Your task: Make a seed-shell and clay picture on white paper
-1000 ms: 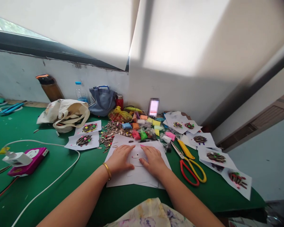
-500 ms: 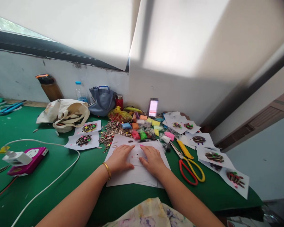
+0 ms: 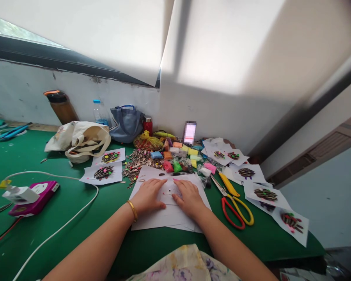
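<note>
My left hand (image 3: 148, 196) and my right hand (image 3: 188, 197) lie flat, fingers stretched out, on a stack of white paper sheets (image 3: 169, 216) on the green table (image 3: 76, 234). Between them shows a small white cut-out (image 3: 169, 191) with a drawn face. A gold bangle (image 3: 132, 211) sits on my left wrist. A black pen (image 3: 178, 174) lies just beyond my fingertips, and a heap of sunflower seeds (image 3: 136, 164) lies to the far left of the sheets.
Small clay packets (image 3: 181, 158) in several colours sit behind the paper. Yellow scissors (image 3: 232, 195) and red scissors (image 3: 228, 208) lie to the right, finished seed pictures (image 3: 266, 194) beyond them and at the left (image 3: 103, 173). Bags (image 3: 82, 140), bottles and a pink charger (image 3: 32, 197) with white cable stand left.
</note>
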`<state>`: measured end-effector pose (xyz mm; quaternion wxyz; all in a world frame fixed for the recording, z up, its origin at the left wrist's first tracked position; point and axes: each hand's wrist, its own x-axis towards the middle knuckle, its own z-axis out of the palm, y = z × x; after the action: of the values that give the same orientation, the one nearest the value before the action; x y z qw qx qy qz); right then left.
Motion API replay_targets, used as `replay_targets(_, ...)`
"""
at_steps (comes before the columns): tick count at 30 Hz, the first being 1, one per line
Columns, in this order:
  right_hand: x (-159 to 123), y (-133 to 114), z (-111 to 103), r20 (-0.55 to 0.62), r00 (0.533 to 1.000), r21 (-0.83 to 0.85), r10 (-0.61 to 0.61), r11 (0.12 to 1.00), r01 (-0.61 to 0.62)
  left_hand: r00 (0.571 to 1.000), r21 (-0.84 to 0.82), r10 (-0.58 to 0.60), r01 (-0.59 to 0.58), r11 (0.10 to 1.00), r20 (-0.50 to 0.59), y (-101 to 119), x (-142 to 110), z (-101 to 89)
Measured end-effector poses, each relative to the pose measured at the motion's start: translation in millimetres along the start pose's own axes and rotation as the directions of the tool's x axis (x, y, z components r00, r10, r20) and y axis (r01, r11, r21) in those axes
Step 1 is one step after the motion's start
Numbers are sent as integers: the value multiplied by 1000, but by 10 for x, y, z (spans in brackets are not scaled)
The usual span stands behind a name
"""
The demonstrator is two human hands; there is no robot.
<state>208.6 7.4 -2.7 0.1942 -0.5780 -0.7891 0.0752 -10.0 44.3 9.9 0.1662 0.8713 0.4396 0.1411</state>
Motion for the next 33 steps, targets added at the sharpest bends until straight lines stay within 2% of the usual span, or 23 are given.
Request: replay_targets(33, -1, -5, -12, 22, 1000, -10, 7, 1000, -7, 1000, 7, 0, 0, 1000, 10, -3, -2, -2)
